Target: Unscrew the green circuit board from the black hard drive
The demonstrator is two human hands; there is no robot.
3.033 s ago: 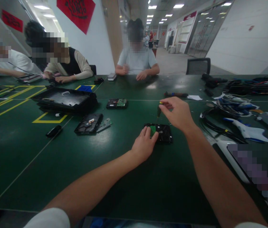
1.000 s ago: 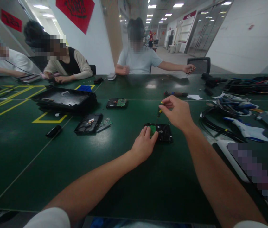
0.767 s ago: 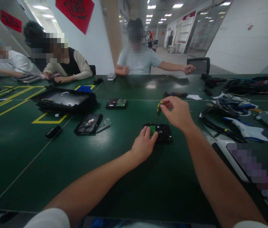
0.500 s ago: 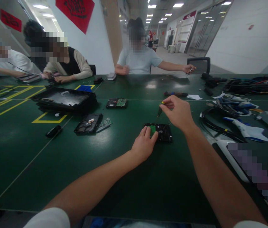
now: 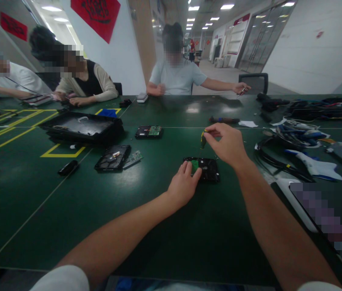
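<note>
Left hand: part-spread, palm down; fingers and thumb rest on the top face of the drive, pressing it rather than wrapped round it.
Right hand: pinched, thumb and forefinger closed on the handle of the screwdriver; the other fingers are curled behind.
Hard drive: flat on the green surface in front of me, under my left fingertips, green patch partly covered by them.
Driver tip: over the drive's far edge; the shaft is too thin and dim for me to tell if it touches a screw.
Slip risk: leaning the handle off upright could, I judge, make the bit jump out and strip a head or scratch the casing.
Twist risk: if my left fingers press too lightly, turning force could spin the drive on the smooth surface.
Finger risk: a skidding bit could jab my left fingertips, which sit close by.
Left arm: reaches forward and inward from the lower left, wrist low.
Right arm: comes up from the lower right, wrist raised above the drive, hand angled inward.
</note>
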